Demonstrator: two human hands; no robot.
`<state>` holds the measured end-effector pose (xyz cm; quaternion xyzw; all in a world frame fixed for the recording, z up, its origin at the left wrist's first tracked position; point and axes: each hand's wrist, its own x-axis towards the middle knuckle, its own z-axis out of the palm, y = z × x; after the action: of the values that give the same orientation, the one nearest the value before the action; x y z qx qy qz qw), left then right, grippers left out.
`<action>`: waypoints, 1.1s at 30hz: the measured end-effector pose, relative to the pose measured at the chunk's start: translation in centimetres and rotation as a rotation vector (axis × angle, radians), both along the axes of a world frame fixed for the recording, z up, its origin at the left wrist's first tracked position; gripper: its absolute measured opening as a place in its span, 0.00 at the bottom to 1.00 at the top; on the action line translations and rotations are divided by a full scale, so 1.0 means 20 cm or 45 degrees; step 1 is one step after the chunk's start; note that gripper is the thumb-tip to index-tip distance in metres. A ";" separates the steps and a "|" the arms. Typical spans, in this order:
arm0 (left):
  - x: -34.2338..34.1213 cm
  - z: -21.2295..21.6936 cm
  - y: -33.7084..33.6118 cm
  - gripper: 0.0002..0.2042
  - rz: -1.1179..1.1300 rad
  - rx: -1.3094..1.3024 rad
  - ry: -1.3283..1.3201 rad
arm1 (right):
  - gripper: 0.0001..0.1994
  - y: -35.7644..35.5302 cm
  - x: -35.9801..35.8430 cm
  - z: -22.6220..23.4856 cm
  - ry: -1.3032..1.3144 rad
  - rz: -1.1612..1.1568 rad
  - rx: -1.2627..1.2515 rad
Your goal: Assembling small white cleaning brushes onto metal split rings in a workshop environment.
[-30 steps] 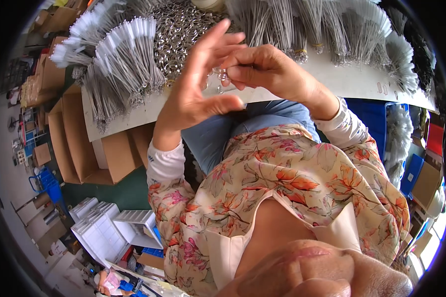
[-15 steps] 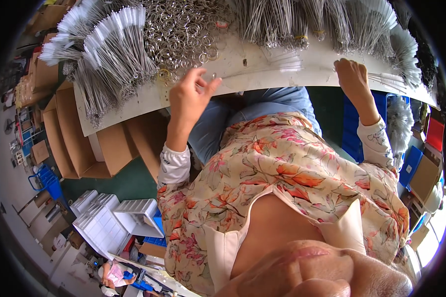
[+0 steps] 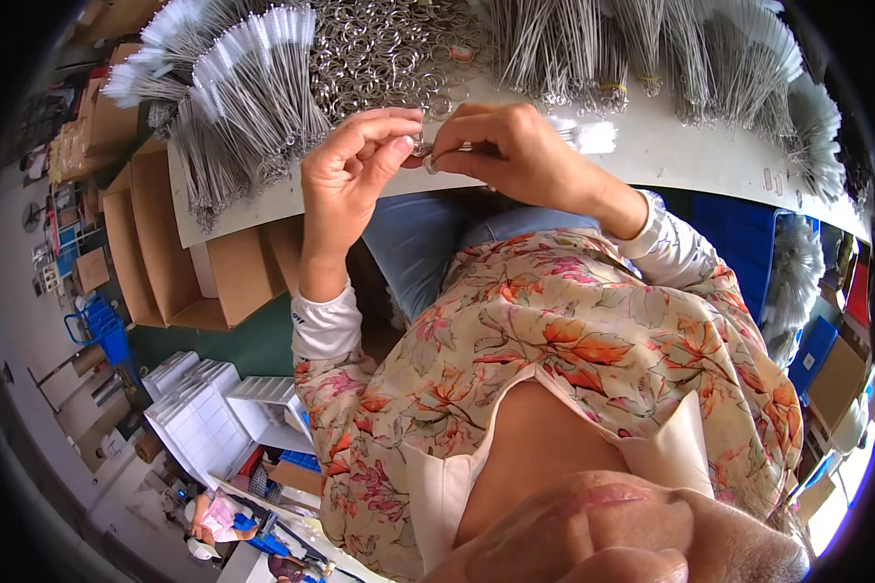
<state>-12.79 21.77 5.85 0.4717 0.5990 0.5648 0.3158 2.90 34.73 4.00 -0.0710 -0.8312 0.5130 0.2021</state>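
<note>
single head-worn fisheye view, looking steeply down past the person's chest, close on both hands at the near edge of the white surface [image 3: 651,155].

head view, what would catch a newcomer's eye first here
The two hands meeting at the table's near edge: the left hand and right hand pinch a small metal ring between their fingertips. Just behind them lies a heap of metal rings on the white table. Bundles of thin wire brushes with white bristle tips fan out at the left, and more line the back right.
</note>
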 end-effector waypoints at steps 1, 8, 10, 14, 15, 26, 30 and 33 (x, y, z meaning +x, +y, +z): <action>-0.01 0.04 -0.01 0.07 -0.054 0.028 -0.005 | 0.06 0.02 -0.01 -0.01 0.079 0.072 -0.132; 0.02 0.12 0.02 0.11 -0.106 0.128 0.062 | 0.09 0.06 0.02 0.09 -0.173 0.243 -0.726; 0.05 0.13 0.04 0.12 -0.048 0.155 0.029 | 0.09 0.08 0.03 0.14 -0.218 0.234 -1.007; 0.08 0.18 0.09 0.15 0.093 0.427 0.137 | 0.11 0.06 0.02 0.26 -0.047 0.046 -0.940; 0.08 0.20 0.10 0.15 0.105 0.469 0.230 | 0.11 0.05 0.02 0.26 0.017 0.026 -0.934; 0.08 0.29 0.12 0.14 0.126 0.527 0.529 | 0.08 0.09 -0.03 0.32 0.263 0.089 -0.932; 0.08 0.31 0.13 0.14 0.135 0.519 0.556 | 0.08 0.10 -0.03 0.34 0.146 0.067 -0.887; 0.05 0.32 0.14 0.14 0.096 0.486 0.529 | 0.08 0.12 -0.02 0.33 0.156 0.090 -0.829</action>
<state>-11.77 24.58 12.35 0.6058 0.5508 0.5699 0.0705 2.43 37.16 10.65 -0.0721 -0.6119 0.7617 0.2006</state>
